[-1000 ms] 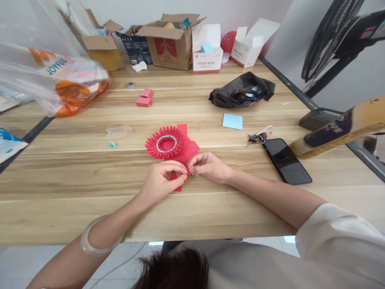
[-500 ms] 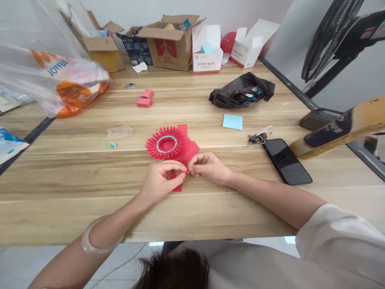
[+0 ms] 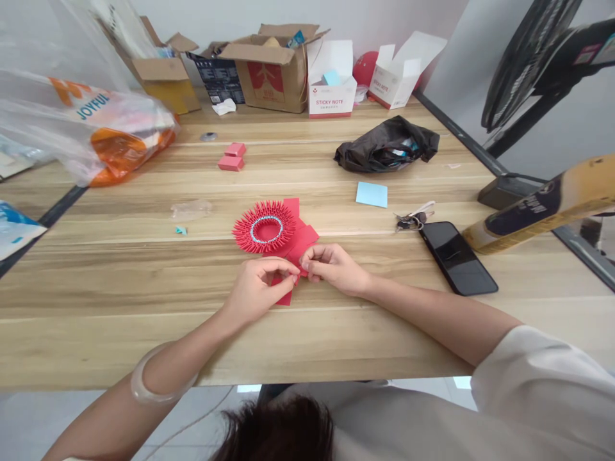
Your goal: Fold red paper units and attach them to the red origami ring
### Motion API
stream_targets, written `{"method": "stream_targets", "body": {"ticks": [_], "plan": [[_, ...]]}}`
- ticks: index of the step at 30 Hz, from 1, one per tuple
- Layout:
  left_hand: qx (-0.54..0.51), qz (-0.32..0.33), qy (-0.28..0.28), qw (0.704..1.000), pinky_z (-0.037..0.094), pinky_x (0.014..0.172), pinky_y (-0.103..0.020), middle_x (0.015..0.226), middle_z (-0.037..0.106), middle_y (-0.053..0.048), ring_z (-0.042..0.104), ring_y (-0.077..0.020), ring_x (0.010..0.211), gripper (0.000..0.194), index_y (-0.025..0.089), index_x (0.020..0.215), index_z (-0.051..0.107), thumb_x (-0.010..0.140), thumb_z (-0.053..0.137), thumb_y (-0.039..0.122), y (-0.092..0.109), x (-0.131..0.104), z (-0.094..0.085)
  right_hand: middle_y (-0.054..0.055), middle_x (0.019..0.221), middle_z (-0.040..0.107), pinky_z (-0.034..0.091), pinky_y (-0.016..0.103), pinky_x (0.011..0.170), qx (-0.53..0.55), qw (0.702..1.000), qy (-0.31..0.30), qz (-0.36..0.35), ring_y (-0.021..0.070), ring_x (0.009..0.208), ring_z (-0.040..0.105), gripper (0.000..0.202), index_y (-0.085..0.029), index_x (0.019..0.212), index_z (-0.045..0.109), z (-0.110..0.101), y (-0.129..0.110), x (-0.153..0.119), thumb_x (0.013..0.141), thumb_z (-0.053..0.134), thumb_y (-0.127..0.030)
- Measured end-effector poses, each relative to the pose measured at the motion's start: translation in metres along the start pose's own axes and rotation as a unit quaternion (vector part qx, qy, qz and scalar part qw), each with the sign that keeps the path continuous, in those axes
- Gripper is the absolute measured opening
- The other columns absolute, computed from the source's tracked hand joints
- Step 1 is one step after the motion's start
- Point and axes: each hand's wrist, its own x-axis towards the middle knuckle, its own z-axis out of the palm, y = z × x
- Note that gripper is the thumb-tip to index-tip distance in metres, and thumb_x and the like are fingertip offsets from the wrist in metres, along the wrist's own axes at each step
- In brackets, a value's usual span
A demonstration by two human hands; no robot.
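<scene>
Left hand (image 3: 257,288) and right hand (image 3: 336,267) nearly meet over red paper (image 3: 302,241); whether either grip clamps a piece cannot be told. Small pieces favour light, even fingertip pressure.

ring (image 3: 244,232) overlapping sheets (image 3: 302,237), keys (image 3: 410,222) beside phone (image 3: 459,259)

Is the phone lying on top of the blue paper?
No, the phone lies directly on the table, and the blue paper sits apart from it, beyond the keys.
</scene>
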Motion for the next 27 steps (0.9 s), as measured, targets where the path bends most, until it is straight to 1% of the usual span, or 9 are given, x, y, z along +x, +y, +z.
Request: {"method": "stream_targets", "body": {"ticks": [5, 7, 9, 12, 15, 19, 24, 27], "plan": [[-0.078, -0.034, 0.054, 0.995, 0.052, 0.064, -0.022, 0.075, 0.070, -0.004, 0.064, -0.0132, 0.068, 0.004, 0.014, 0.071, 0.068, 0.069, 0.065, 0.015, -0.0008, 0.0008, 0.0009, 0.000, 0.061, 0.064, 0.041, 0.021, 0.054, 0.095, 0.995, 0.003, 0.022, 0.0081, 0.055, 0.056, 0.017, -0.014, 0.070, 0.066, -0.0015, 0.0011, 0.0015, 0.072, 0.068, -0.031], [-0.090, -0.032, 0.068, 0.993, 0.052, 0.064, -0.021, 0.076, 0.070, -0.004, 0.064, -0.0128, 0.069, 0.003, 0.015, 0.071, 0.068, 0.069, 0.066, 0.015, -0.0018, 0.0009, 0.0014, 0.001, 0.062, 0.066, 0.042, 0.021, 0.056, 0.108, 0.994, -0.005, 0.026, 0.0085, 0.057, 0.057, 0.018, -0.014, 0.071, 0.067, -0.0022, 0.0011, 0.0019, 0.070, 0.071, -0.031], [-0.086, -0.023, 0.070, 0.994, 0.053, 0.064, -0.021, 0.075, 0.070, -0.003, 0.064, -0.0126, 0.069, 0.003, 0.015, 0.071, 0.068, 0.069, 0.066, 0.015, -0.0027, 0.0009, 0.0013, 0.002, 0.063, 0.067, 0.042, 0.021, 0.056, 0.107, 0.994, -0.011, 0.024, 0.0079, 0.056, 0.057, 0.017, -0.014, 0.072, 0.068, -0.0026, 0.0009, 0.0019, 0.067, 0.074, -0.030], [-0.059, -0.003, 0.062, 0.996, 0.053, 0.065, -0.022, 0.076, 0.070, -0.004, 0.064, -0.0130, 0.069, 0.003, 0.015, 0.071, 0.068, 0.070, 0.065, 0.015, -0.0033, 0.0002, 0.0002, 0.001, 0.062, 0.067, 0.043, 0.021, 0.056, 0.110, 0.993, -0.012, 0.028, 0.0077, 0.056, 0.057, 0.018, -0.015, 0.072, 0.069, -0.0025, 0.0001, 0.0018, 0.064, 0.076, -0.029], [-0.008, 0.025, 0.058, 0.998, 0.052, 0.067, -0.024, 0.078, 0.069, -0.004, 0.063, -0.0138, 0.070, 0.005, 0.015, 0.073, 0.068, 0.072, 0.064, 0.015, -0.0032, -0.0011, -0.0013, 0.001, 0.061, 0.067, 0.044, 0.022, 0.056, 0.112, 0.993, -0.011, 0.035, 0.0080, 0.055, 0.057, 0.019, -0.015, 0.071, 0.069, -0.0015, -0.0013, 0.0019, 0.062, 0.077, -0.029], [0.039, 0.049, 0.047, 0.997, 0.051, 0.069, -0.026, 0.082, 0.069, -0.006, 0.063, -0.0156, 0.074, 0.008, 0.016, 0.078, 0.068, 0.075, 0.061, 0.018, -0.0025, -0.0023, -0.0021, 0.001, 0.061, 0.067, 0.044, 0.021, 0.055, 0.109, 0.993, -0.004, 0.038, 0.0080, 0.054, 0.057, 0.018, -0.015, 0.070, 0.068, -0.0009, -0.0020, 0.0016, 0.063, 0.077, -0.029], [0.087, 0.074, 0.044, 0.993, 0.050, 0.070, -0.026, 0.082, 0.070, -0.005, 0.064, -0.0150, 0.074, 0.009, 0.018, 0.079, 0.068, 0.076, 0.060, 0.016, -0.0011, -0.0020, -0.0017, 0.001, 0.061, 0.066, 0.044, 0.021, 0.054, 0.062, 0.998, 0.002, 0.008, 0.0079, 0.054, 0.056, 0.018, -0.014, 0.073, 0.067, -0.0003, 0.0002, -0.0009, 0.067, 0.073, -0.030], [0.104, 0.088, 0.041, 0.990, 0.050, 0.068, -0.025, 0.079, 0.070, -0.004, 0.063, -0.0141, 0.071, 0.008, 0.018, 0.077, 0.068, 0.075, 0.061, 0.016, -0.0012, -0.0017, -0.0012, 0.000, 0.059, 0.064, 0.044, 0.020, 0.050, 0.030, 0.999, 0.025, -0.010, 0.0068, 0.051, 0.054, 0.017, -0.013, 0.071, 0.065, 0.0019, 0.0012, -0.0028, 0.067, 0.071, -0.029]]}}
